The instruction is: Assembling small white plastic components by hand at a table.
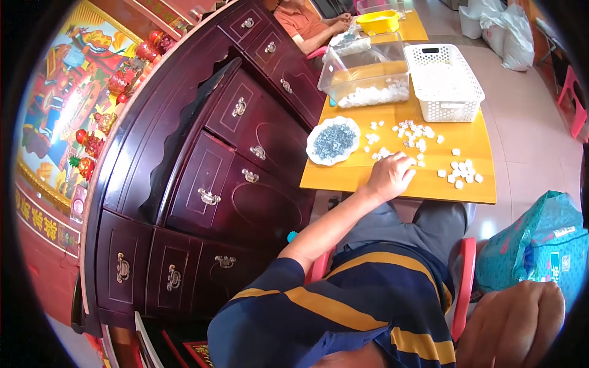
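At the near edge of the yellow table [392, 191], my left hand [390, 177] rests with its fingers curled. Whatever may be in its fingers is too small to make out. Just beyond it lie scattered small white pieces [415, 130], some touching one another. Another loose cluster of white pieces [464, 172] sits to the right. A white scalloped dish [311, 147] holding small grey-blue pieces [333, 141] stands to the left. My right hand [518, 328] is raised close at the lower right, knuckles bent and fingers folded; its fingertips are hidden.
A clear plastic bin [362, 76] with white pieces and a white perforated basket [451, 110] stand farther back. Dark wooden drawers [245, 135] line the left. A teal bag [534, 245] is at right. Across the table a person [300, 24] works near a yellow basin [378, 23].
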`<control>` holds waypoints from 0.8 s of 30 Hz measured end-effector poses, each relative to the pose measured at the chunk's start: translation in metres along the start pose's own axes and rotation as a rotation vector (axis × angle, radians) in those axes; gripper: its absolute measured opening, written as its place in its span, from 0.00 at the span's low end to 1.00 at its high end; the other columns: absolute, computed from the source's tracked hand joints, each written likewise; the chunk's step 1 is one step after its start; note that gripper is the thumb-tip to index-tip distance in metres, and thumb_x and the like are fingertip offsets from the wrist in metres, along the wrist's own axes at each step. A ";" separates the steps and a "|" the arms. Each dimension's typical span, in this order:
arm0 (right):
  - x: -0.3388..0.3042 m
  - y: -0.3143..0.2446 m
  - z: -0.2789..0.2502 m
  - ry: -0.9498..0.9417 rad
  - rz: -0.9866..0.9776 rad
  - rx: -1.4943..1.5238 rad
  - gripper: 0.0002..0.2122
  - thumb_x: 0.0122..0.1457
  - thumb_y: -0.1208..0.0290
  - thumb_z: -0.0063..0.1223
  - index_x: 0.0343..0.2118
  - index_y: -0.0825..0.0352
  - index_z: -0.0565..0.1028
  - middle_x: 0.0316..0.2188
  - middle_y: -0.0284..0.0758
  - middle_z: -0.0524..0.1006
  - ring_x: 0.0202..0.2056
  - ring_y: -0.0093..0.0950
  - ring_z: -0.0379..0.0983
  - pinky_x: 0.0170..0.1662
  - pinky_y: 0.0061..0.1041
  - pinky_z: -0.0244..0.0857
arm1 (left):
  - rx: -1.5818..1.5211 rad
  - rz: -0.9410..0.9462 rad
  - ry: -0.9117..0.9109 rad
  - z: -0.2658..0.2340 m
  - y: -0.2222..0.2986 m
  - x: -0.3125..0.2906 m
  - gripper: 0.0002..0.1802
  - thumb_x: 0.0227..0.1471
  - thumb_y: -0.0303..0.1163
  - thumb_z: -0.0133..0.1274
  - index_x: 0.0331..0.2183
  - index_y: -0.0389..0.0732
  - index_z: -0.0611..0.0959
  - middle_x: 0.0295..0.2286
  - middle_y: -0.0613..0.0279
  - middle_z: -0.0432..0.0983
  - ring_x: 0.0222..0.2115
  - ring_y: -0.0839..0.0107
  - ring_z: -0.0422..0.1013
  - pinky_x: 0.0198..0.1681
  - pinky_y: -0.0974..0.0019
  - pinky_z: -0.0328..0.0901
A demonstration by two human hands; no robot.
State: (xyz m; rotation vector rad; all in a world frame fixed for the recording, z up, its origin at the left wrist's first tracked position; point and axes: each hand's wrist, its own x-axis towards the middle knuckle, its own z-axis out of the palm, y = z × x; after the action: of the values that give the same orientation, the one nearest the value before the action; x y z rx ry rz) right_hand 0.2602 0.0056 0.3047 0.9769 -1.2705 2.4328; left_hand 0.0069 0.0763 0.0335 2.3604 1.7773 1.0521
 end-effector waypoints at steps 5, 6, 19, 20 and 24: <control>-0.075 -0.007 0.001 0.026 0.057 0.029 0.08 0.65 0.73 0.50 0.36 0.66 0.82 0.25 0.38 0.78 0.15 0.27 0.73 0.16 0.22 0.61 | 0.020 0.013 -0.014 -0.005 0.004 0.003 0.06 0.49 0.30 0.59 0.32 0.40 0.82 0.26 0.57 0.76 0.28 0.55 0.76 0.31 0.56 0.71; -0.080 -0.007 0.000 0.058 0.040 -0.004 0.08 0.65 0.73 0.50 0.36 0.66 0.81 0.25 0.37 0.78 0.16 0.27 0.73 0.17 0.22 0.61 | 0.023 0.019 0.008 -0.005 0.007 0.005 0.06 0.48 0.29 0.59 0.32 0.40 0.82 0.26 0.58 0.77 0.27 0.57 0.76 0.31 0.58 0.71; -0.113 0.027 -0.011 0.412 -0.113 -0.372 0.05 0.60 0.71 0.57 0.31 0.66 0.77 0.25 0.29 0.74 0.21 0.18 0.68 0.23 0.17 0.60 | -0.006 0.021 0.020 -0.001 0.008 0.012 0.03 0.48 0.28 0.60 0.29 0.43 0.81 0.24 0.60 0.77 0.24 0.60 0.76 0.28 0.59 0.69; -0.087 0.040 -0.025 0.455 -0.116 -0.392 0.05 0.59 0.71 0.58 0.30 0.66 0.76 0.24 0.28 0.74 0.22 0.18 0.68 0.24 0.17 0.59 | 0.033 0.023 -0.012 0.000 0.004 0.015 0.03 0.49 0.28 0.60 0.29 0.44 0.81 0.23 0.60 0.76 0.24 0.59 0.76 0.28 0.59 0.69; -0.084 0.055 -0.034 0.681 -0.075 -0.445 0.07 0.58 0.70 0.60 0.29 0.66 0.75 0.24 0.26 0.72 0.24 0.15 0.67 0.26 0.15 0.59 | 0.040 0.034 0.017 0.010 -0.009 0.023 0.05 0.51 0.34 0.59 0.29 0.43 0.82 0.23 0.57 0.76 0.23 0.58 0.75 0.27 0.58 0.69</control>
State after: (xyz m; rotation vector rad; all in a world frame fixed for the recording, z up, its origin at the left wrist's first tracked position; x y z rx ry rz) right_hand 0.2814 0.0085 0.2008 0.0578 -1.3658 2.0043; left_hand 0.0071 0.1025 0.0340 2.4210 1.7865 1.0539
